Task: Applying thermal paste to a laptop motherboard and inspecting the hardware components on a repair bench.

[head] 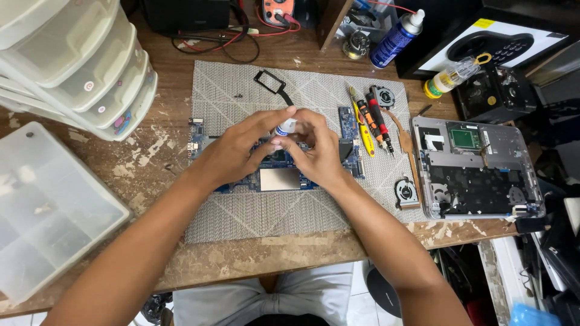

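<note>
Hands meet over blue board (284, 179) on grey mat (241, 217), left hand (238, 148) and right hand (317, 154) both pinching small white tube (286, 127) upright above chip, likely steadying its tip; screwdrivers (371, 124) lie alongside within reach.

An electronics repair bench in a small workshop.

A worn wooden table (181, 253) carries a grey work mat (241, 217) with a bare laptop motherboard (281, 179) on it, precision screwdrivers (373, 124), loose cooling fans (406, 192), an opened laptop chassis (477, 169), a spray can (396, 37), a multimeter (278, 11) (partly cut off at the top edge) and stacked plastic parts drawers (90, 72).
</note>
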